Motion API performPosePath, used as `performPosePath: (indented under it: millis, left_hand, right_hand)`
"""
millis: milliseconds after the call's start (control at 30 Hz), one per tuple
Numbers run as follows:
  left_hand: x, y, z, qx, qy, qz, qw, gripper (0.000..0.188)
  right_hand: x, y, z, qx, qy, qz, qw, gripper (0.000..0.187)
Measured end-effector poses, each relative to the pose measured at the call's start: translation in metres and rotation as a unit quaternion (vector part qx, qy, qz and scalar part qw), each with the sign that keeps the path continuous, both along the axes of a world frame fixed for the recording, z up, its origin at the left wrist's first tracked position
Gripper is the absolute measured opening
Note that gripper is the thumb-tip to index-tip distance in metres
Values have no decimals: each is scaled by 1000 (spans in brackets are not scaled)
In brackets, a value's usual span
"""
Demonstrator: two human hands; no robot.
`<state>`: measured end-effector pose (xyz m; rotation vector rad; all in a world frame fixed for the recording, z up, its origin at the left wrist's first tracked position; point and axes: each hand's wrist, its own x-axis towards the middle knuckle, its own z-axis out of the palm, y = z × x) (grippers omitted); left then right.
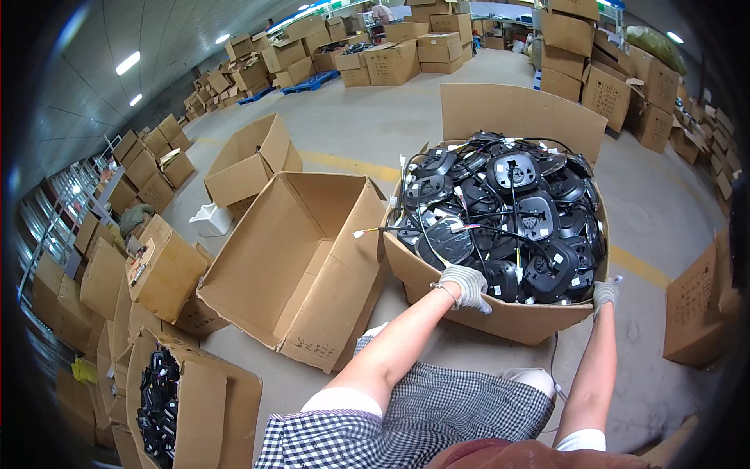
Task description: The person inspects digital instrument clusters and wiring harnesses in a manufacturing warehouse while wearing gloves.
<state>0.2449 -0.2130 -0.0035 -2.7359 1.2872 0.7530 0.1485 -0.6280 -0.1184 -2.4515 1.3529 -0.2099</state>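
Note:
In front of me stands a large open cardboard box (pixel 500 319), heaped with black rounded plastic housings (pixel 537 215) that trail black cables and small white connectors. My left hand (pixel 466 288), in a pale knit glove, is closed over the box's near rim, left of its middle. At the near right corner, my right hand (pixel 605 295), gloved alike, grips the edge; part of its fingers is hidden. One far flap (pixel 523 113) of the box stands upright. Coloured wire ends (pixel 375 231) hang over the left side.
Close on the left is a bare-bottomed cardboard box (pixel 336 273), with a smaller open box (pixel 254 160) behind it. Another box (pixel 211 406) at lower left holds black parts. A carton (pixel 703 305) stands at right. Stacked cartons (pixel 441 51) and blue pallets (pixel 310 83) line the back.

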Motion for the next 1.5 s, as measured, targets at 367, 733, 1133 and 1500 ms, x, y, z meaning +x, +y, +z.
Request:
performPosePath:
  millis: [367, 733, 1133, 1500]
  left_hand:
    - [-2, 3, -2, 2, -16, 7, 1000, 59]
    - [0, -1, -3, -12, -13, 1, 1000, 59]
    - [-4, 0, 1, 5, -11, -4, 1000, 57]
    - [2, -2, 2, 12, 5, 22, 1000, 58]
  right_hand:
    - [-1, 12, 8, 11, 6, -10, 1000, 44]
    - [-2, -4, -6, 3, -14, -10, 1000, 45]
    - [-7, -6, -8, -5, -4, 7, 1000, 40]
    - [-4, 15, 9, 10, -50, 11, 999, 41]
